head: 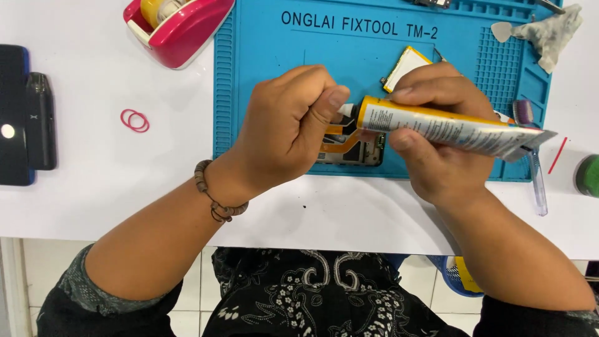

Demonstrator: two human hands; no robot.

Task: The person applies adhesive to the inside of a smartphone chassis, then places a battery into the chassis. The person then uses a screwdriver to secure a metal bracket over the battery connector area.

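Gripping the glue tube point(437, 128) in my right hand point(437, 156), I pinch its cap point(347, 111) with my clenched left hand point(293, 125), above an opened phone point(349, 150) near the blue mat's point(262, 75) front edge. White table point(93, 187) lies open leftward, past red bands point(135, 120).

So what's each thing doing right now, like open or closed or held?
Glue tube: held level in the right hand, tail end crimped flat.
Tube nozzle: pinched by the left hand.
Opened phone: lying on the blue mat, insides showing.
Tape dispenser: resting untouched.
Rubber bands: lying loose.
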